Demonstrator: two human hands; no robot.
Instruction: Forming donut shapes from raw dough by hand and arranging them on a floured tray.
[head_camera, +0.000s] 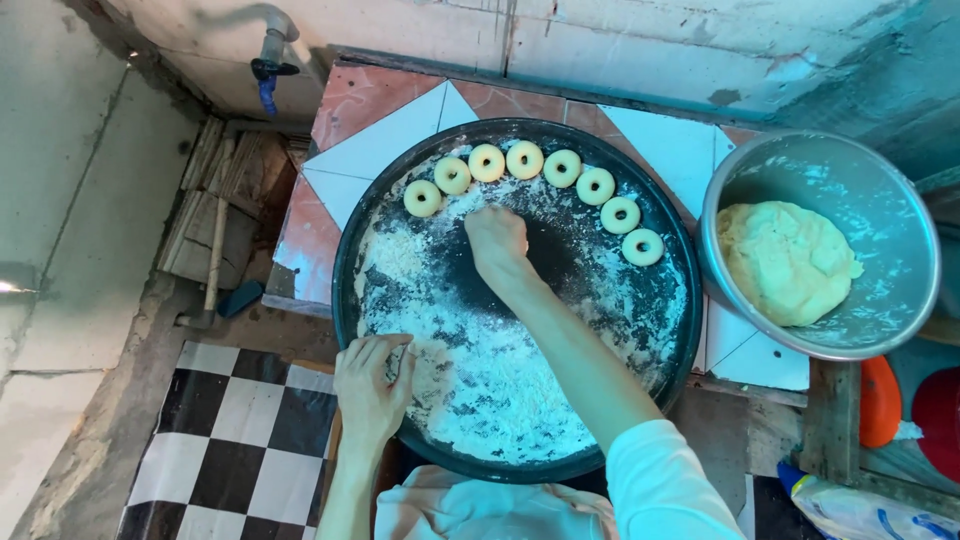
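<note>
A large round black tray (345, 270) dusted with white flour (480, 370) lies on the tiled tabletop (390, 125), and both hands work on it. The right hand (497, 243) reaches across to the tray's far middle, knuckles up and fingers curled under against the floured surface; whether its grip encloses anything cannot be told, since the palm faces down. Just beyond it, seven small ring-shaped dough pieces (523, 159) lie in a curved row along the tray's far rim, each close beside the next, from the leftmost ring (422, 198) to the rightmost ring (642, 247). The right hand is nearest the rings at the row's left half but touches none of them.

The left hand (372, 385) rests at the tray's near left edge, fingers bent and drawn together over the rim and the flour; its grip looks loosely closed, with nothing visible in it.

To the right of the tray, touching or nearly touching its rim, stands a metal bowl (880, 200) holding a pale lump of dough (785, 262). A blue-handled tap (268, 75) juts from the wall at the upper left.
</note>
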